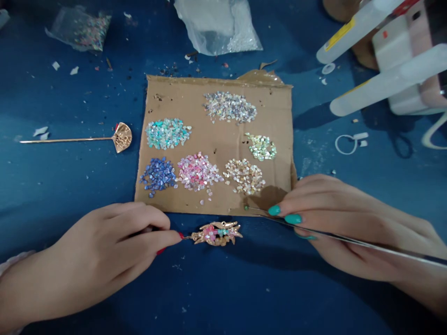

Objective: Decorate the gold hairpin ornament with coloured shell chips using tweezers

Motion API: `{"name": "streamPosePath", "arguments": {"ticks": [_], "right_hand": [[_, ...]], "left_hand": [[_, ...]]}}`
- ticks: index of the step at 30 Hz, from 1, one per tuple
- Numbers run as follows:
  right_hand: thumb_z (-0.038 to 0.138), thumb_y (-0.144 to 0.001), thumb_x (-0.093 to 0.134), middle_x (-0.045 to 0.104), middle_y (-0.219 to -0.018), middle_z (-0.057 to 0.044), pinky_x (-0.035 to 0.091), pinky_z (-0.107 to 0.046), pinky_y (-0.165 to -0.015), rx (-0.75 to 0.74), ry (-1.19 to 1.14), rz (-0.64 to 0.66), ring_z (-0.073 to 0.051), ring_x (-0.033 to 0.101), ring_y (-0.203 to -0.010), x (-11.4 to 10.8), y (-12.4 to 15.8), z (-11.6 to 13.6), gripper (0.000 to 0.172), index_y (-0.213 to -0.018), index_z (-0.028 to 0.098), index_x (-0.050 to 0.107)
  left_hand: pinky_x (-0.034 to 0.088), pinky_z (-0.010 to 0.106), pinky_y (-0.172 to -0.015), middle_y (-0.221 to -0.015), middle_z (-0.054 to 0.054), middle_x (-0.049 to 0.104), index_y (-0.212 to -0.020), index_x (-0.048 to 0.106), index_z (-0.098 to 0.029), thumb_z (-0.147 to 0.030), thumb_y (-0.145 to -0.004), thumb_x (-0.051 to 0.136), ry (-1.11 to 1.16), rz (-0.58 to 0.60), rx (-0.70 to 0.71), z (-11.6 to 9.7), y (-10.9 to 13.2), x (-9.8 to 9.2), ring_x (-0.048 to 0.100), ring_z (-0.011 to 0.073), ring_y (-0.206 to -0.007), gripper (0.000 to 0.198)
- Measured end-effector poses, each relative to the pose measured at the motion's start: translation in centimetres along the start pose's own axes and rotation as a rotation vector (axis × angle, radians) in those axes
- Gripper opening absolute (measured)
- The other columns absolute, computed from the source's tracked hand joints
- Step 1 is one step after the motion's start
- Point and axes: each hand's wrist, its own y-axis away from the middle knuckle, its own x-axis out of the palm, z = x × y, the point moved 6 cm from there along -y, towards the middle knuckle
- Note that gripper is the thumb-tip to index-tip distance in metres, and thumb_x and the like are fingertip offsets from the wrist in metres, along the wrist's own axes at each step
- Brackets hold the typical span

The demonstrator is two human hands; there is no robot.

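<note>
My left hand [115,246] is closed in a pinch on the stem end of a gold hairpin ornament [217,233], which lies on the blue cloth and is partly filled with pink, turquoise and amber chips. My right hand [342,228] is closed around thin metal tweezers [349,239]. Their tip reaches the near right corner of a cardboard sheet [223,135], close to the amber pile [244,176]. The cardboard carries several small piles of shell chips: turquoise [167,133], blue [158,175], pink [197,170], pale green [261,146] and silvery [229,106].
A second gold fan-shaped hairpin [120,137] lies left of the cardboard. Two plastic bags of chips [80,29] [218,25] sit at the far edge. White glue guns [380,60] stand at the far right, with white rings [345,143] on the cloth.
</note>
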Motion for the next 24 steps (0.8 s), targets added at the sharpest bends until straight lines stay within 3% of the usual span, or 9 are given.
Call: {"name": "streamPosePath", "arguments": {"ticks": [3,14,20,24], "right_hand": [[-0.003,-0.078,0.056,0.07,-0.089,-0.008,0.061,-0.035,-0.072,-0.063,0.005,0.044,-0.019,0.07,-0.084,0.3,-0.3,0.3,0.029,-0.098,0.018,0.059],[-0.004,-0.079,0.055,0.067,-0.086,-0.007,0.061,-0.032,-0.074,-0.067,-0.051,0.033,-0.016,0.069,-0.082,0.6,-0.4,-0.4,0.026,-0.095,0.015,0.058],[-0.003,-0.078,0.052,0.07,-0.088,-0.003,0.062,-0.039,-0.072,0.029,-0.055,0.062,-0.02,0.07,-0.08,0.7,-0.1,-0.8,0.037,-0.1,0.026,0.058],[-0.003,-0.078,0.053,0.069,-0.087,-0.003,0.063,-0.037,-0.072,0.016,-0.064,0.043,-0.019,0.07,-0.08,0.7,-0.2,-0.6,0.035,-0.098,0.025,0.059]], "left_hand": [[0.045,0.023,-0.089,-0.104,0.001,0.06,-0.116,0.059,-0.022,-0.012,-0.098,0.04,-0.011,0.0,0.009,-0.1,0.0,0.0,0.056,0.0105,-0.092,0.028],[0.04,0.021,-0.093,-0.105,0.001,0.058,-0.115,0.059,-0.02,-0.01,-0.097,0.04,0.007,-0.005,0.011,-0.1,-0.1,-0.1,0.054,0.0098,-0.095,0.028],[0.044,0.021,-0.088,-0.102,0.0,0.061,-0.113,0.06,-0.022,-0.012,-0.098,0.04,0.008,-0.02,0.008,-0.1,-0.3,0.0,0.056,0.0102,-0.09,0.027],[0.045,0.022,-0.087,-0.101,0.001,0.061,-0.113,0.06,-0.021,-0.011,-0.097,0.04,-0.003,-0.017,0.014,-0.2,-0.2,0.0,0.057,0.011,-0.09,0.027]]}}
